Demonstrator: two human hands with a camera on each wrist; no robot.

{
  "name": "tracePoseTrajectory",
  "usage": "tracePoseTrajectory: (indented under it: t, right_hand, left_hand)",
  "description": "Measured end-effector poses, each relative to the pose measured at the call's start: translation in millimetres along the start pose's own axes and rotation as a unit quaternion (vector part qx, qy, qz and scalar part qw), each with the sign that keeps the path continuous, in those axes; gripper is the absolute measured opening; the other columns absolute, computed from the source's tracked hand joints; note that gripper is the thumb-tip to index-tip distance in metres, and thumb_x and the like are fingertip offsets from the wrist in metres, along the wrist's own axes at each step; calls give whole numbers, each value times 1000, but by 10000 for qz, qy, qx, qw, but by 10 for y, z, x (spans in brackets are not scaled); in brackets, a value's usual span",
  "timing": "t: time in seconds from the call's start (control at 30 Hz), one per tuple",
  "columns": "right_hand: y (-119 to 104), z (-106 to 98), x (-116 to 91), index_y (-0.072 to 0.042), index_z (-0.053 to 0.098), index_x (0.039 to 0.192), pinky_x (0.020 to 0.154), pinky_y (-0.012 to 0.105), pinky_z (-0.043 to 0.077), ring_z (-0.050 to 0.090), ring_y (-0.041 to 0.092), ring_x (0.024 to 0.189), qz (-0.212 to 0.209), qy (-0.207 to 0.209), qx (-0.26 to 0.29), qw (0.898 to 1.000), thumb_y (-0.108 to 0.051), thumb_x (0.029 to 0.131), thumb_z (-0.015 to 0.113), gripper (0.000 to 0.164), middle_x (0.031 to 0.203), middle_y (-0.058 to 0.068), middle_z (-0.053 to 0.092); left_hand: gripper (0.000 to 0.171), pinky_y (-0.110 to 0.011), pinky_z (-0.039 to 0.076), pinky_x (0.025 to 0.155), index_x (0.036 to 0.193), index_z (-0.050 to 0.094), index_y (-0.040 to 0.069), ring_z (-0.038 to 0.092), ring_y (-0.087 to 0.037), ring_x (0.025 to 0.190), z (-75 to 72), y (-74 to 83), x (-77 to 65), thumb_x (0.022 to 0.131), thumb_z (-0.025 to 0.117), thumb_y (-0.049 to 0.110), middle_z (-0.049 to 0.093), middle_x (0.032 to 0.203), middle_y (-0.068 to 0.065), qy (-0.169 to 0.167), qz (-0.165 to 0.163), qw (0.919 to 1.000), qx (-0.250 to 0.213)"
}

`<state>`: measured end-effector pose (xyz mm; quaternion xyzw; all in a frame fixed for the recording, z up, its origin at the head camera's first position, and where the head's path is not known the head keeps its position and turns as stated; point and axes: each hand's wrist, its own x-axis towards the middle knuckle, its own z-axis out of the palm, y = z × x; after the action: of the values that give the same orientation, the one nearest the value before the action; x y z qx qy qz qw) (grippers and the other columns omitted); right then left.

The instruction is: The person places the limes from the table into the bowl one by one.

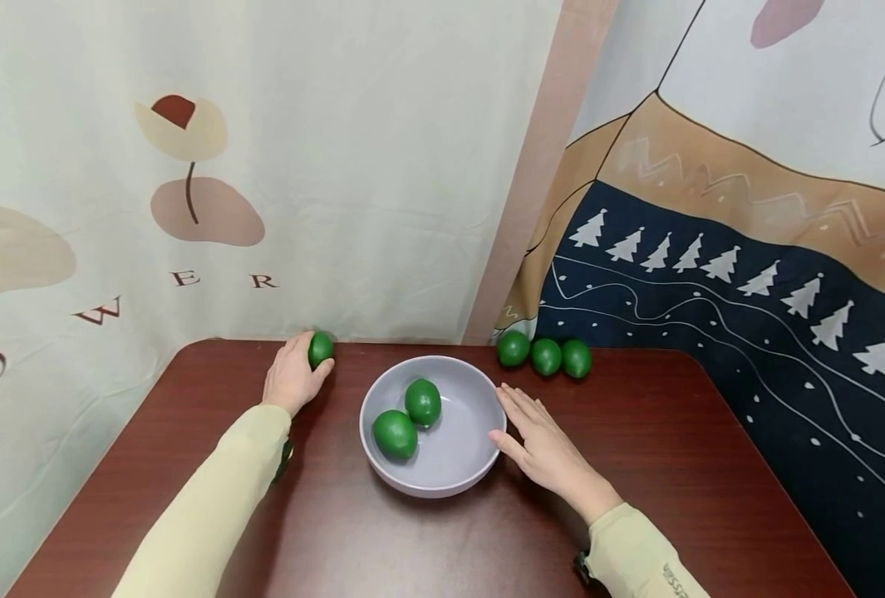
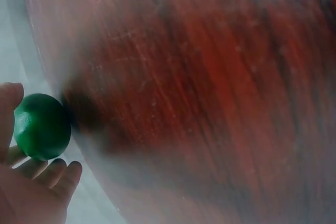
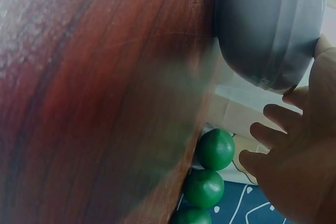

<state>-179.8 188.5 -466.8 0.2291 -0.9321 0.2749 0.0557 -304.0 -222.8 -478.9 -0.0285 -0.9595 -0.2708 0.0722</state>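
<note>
Here's the wood-grain table (image 1: 382, 548), the lavender bowl (image 1: 464, 432) just left of the right hand (image 1: 543, 440), whose straight fingers touch it, two limes (image 1: 395, 434) inside, while the left hand (image 1: 291, 375) pinches another lime (image 1: 322, 345).

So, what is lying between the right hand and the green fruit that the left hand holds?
The head view shows the grey bowl between the held fruit and the right hand, with two more green fruits inside the bowl.
</note>
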Motion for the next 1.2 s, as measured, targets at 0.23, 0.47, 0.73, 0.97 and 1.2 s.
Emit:
tracePoseTrajectory:
  t: [0.23, 0.47, 0.73, 0.97, 1.2]
  right_hand:
    - [-3, -3, -1, -2, 40, 158, 121, 65, 24, 31, 44, 152, 17, -32, 36, 10000, -35, 102, 65, 69, 163, 21, 37]
    - [-4, -9, -16, -3, 39, 158, 121, 64, 24, 30, 44, 152, 73, -86, 66, 9999, -35, 102, 65, 70, 164, 20, 36]
    - [5, -1, -8, -3, 39, 159, 121, 64, 24, 31, 43, 152, 70, -41, 39, 10000, -35, 102, 65, 70, 164, 20, 37]
    - [5, 12, 2, -2, 39, 158, 121, 65, 24, 31, 45, 151, 25, -12, 55, 10000, -35, 102, 64, 69, 163, 21, 37]
    - [6, 7, 7, -2, 39, 158, 121, 65, 23, 31, 44, 152, 53, -60, 59, 10000, -35, 103, 64, 69, 164, 20, 36]
  left_hand:
    - [61, -65, 42, 106, 149, 45, -4, 47, -50, 133, -10, 10, -19, 98, 67, 21, 46, 149, -30, 216, 123, 9997, -7]
    - [60, -63, 46, 101, 144, 49, -4, 53, -50, 124, -31, 37, -17, 94, 73, 19, 51, 143, -29, 221, 96, 9997, 68]
    - [60, -63, 48, 95, 142, 50, -6, 55, -51, 117, -70, 84, -39, 92, 75, 18, 53, 139, -31, 115, 176, 9997, 135]
    - [60, -62, 49, 95, 140, 52, -6, 56, -50, 115, -54, 69, -100, 91, 76, 17, 55, 137, -31, 212, 252, 9994, 52]
    - [60, -63, 49, 97, 142, 51, -5, 55, -50, 118, -63, 73, -144, 92, 76, 17, 52, 141, -31, 196, 235, 9995, -5]
